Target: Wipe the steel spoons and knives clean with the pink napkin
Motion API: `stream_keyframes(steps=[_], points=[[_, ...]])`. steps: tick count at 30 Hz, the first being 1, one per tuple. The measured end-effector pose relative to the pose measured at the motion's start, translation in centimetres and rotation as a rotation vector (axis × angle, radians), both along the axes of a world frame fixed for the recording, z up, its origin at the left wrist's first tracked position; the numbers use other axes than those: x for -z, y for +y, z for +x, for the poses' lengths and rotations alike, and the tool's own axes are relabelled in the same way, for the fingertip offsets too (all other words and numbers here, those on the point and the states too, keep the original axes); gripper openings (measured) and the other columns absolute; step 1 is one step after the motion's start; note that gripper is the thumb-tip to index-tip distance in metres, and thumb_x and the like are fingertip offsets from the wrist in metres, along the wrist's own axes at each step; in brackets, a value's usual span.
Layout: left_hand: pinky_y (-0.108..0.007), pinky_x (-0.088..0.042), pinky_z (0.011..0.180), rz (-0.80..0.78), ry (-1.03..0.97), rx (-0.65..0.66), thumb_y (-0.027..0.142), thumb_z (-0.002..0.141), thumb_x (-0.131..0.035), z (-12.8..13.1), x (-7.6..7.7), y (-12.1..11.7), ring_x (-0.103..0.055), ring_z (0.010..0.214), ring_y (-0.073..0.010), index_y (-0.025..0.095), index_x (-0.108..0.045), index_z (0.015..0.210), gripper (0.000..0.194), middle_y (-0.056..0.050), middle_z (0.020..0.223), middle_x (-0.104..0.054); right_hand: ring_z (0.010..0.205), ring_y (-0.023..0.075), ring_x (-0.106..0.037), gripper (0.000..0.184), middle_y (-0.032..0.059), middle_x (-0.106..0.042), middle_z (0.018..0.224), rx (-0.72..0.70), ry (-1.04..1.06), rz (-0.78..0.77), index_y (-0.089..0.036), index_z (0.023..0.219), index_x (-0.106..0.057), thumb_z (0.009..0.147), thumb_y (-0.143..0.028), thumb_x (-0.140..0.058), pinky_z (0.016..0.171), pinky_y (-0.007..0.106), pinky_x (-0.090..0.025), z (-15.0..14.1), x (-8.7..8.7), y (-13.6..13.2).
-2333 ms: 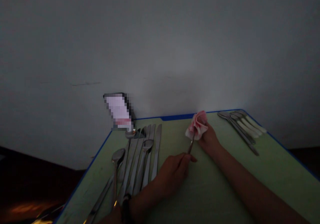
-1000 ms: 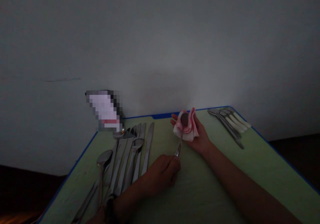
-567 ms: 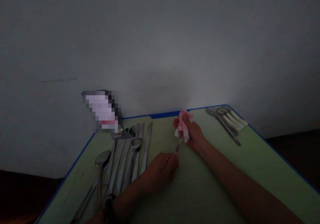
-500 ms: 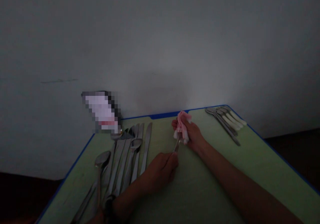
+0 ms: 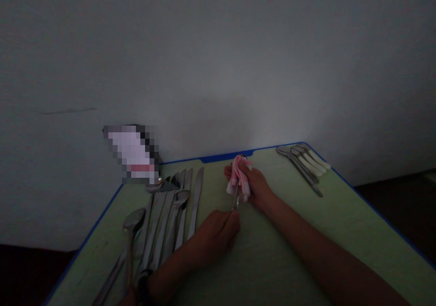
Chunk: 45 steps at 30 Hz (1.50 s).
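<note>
Wrapped round the thin metal handle of a spoon (image 5: 235,198), my left hand (image 5: 218,231) is closed low over the table, with a dark band on the wrist. My right hand (image 5: 255,182) grips a pink and white cloth (image 5: 239,172) folded around the spoon's upper part. Most of the bowl is hidden by the cloth; only a shiny curved edge peeks out at the top. Just left of my left hand lies a table knife (image 5: 196,201), nearest in a spread of several knives and spoons.
More cutlery covers the left side, including a large spoon (image 5: 134,219). A blurred-out phone-like object (image 5: 131,151) leans on the wall (image 5: 218,69) at the back left. Several spoons with white handles (image 5: 311,160) lie at the far right of the green, blue-edged table (image 5: 272,260).
The cloth and my right hand have shifted slightly up the spoon, and its shiny tip now shows above the cloth. The whole view has moved a little.
</note>
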State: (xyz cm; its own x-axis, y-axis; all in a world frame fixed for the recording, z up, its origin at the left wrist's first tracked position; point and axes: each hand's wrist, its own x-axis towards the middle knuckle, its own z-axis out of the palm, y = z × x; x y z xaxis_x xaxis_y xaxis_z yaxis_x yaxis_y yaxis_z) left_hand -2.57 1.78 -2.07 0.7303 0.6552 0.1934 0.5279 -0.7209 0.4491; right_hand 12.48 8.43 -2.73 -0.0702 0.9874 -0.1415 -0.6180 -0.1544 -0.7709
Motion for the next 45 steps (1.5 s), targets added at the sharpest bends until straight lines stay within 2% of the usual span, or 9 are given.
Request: stream_keyframes(steps=[7, 17, 19, 22, 26, 30, 34, 40, 45], points=[[-0.023, -0.03, 0.052, -0.255, 0.016, 0.046, 0.022, 0.092, -0.029, 0.1, -1.6, -0.1, -0.039, 0.05, -0.0099, 0.019, -0.04, 0.062, 0.032, 0.004, 0.055, -0.043, 0.078, 0.0179, -0.067, 0.034, 0.0075, -0.072, 0.086, 0.209, 0.001, 0.054, -0.017, 0.083, -0.067, 0.069, -0.048, -0.07, 0.068, 0.028, -0.053, 1.3, 0.3, 1.3], [-0.023, -0.03, 0.051, 0.143, -0.112, 0.027, 0.015, 0.085, -0.034, 0.0, 0.8, 0.3, -0.043, 0.053, -0.0128, 0.018, -0.051, 0.08, 0.018, 0.0, 0.061, -0.053, 0.062, 0.0159, -0.066, 0.032, 0.0113, -0.071, 0.073, -0.053, -0.113, -0.091, -0.01, 0.076, -0.065, 0.08, -0.042, -0.062, 0.06, 0.027, -0.055, 1.1, -1.6, 0.0], [-0.023, -0.03, 0.05, 0.057, -0.154, -0.022, 0.017, 0.085, -0.035, 0.2, 0.6, 0.5, -0.043, 0.052, -0.0127, 0.018, -0.052, 0.077, 0.018, 0.0, 0.061, -0.053, 0.061, 0.0159, -0.067, 0.035, 0.0114, -0.071, 0.073, -0.123, -0.096, -0.082, -0.009, 0.077, -0.065, 0.08, -0.044, -0.061, 0.063, 0.028, -0.055, 0.5, -1.6, -0.4], [-0.022, -0.029, 0.048, -0.266, -0.248, -0.12, 0.024, 0.088, -0.038, 0.7, -0.1, 0.6, -0.04, 0.047, -0.0108, 0.019, -0.05, 0.066, 0.025, 0.002, 0.054, -0.049, 0.063, 0.0172, -0.068, 0.039, 0.0127, -0.071, 0.076, -0.19, -0.109, -0.068, -0.009, 0.078, -0.065, 0.078, -0.047, -0.062, 0.065, 0.03, -0.056, -0.4, -1.4, -1.0], [-0.021, -0.035, 0.051, -0.499, -0.35, -0.216, 0.034, 0.095, -0.03, 1.1, -0.9, 0.4, -0.045, 0.048, -0.0106, 0.019, -0.046, 0.058, 0.042, 0.002, 0.051, -0.048, 0.066, 0.0181, -0.068, 0.039, 0.0127, -0.071, 0.078, -0.107, -0.097, -0.057, -0.009, 0.079, -0.065, 0.077, -0.047, -0.063, 0.065, 0.03, -0.056, -0.8, -1.2, -1.1], [-0.021, -0.036, 0.051, -0.65, -0.502, -0.27, 0.04, 0.095, -0.032, 1.1, -0.7, 0.2, -0.046, 0.05, -0.0102, 0.019, -0.052, 0.072, 0.037, 0.003, 0.057, -0.052, 0.068, 0.0187, -0.068, 0.04, 0.0128, -0.071, 0.079, -0.037, -0.087, -0.062, -0.01, 0.081, -0.065, 0.077, -0.05, -0.062, 0.063, 0.03, -0.055, -0.4, -1.1, -0.7], [-0.021, -0.036, 0.049, -0.61, -0.506, -0.321, 0.042, 0.095, -0.032, 1.1, -0.7, 0.3, -0.047, 0.049, -0.0102, 0.019, -0.054, 0.079, 0.036, 0.003, 0.058, -0.054, 0.071, 0.0185, -0.068, 0.045, 0.0121, -0.071, 0.08, -0.04, -0.09, -0.022, -0.011, 0.083, -0.066, 0.074, -0.055, -0.063, 0.064, 0.029, -0.054, -0.1, -0.7, -0.4], [-0.02, -0.034, 0.047, -0.5, -0.429, -0.397, 0.043, 0.094, -0.034, 1.3, -1.4, 0.6, -0.045, 0.043, -0.0095, 0.019, -0.049, 0.063, 0.042, 0.004, 0.047, -0.049, 0.07, 0.0191, -0.067, 0.045, 0.011, -0.071, 0.079, -0.189, -0.169, 0.072, -0.011, 0.084, -0.067, 0.068, -0.054, -0.068, 0.068, 0.032, -0.053, 0.2, -0.2, -0.4], [-0.019, -0.032, 0.043, -0.549, -0.479, -0.45, 0.047, 0.092, -0.036, 1.4, -1.2, 0.5, -0.042, 0.039, -0.0088, 0.019, -0.048, 0.064, 0.041, 0.006, 0.044, -0.046, 0.065, 0.0171, -0.066, 0.046, 0.0098, -0.071, 0.077, -0.173, -0.16, 0.085, -0.012, 0.082, -0.067, 0.066, -0.055, -0.068, 0.065, 0.031, -0.052, 0.1, -0.1, -0.4]])
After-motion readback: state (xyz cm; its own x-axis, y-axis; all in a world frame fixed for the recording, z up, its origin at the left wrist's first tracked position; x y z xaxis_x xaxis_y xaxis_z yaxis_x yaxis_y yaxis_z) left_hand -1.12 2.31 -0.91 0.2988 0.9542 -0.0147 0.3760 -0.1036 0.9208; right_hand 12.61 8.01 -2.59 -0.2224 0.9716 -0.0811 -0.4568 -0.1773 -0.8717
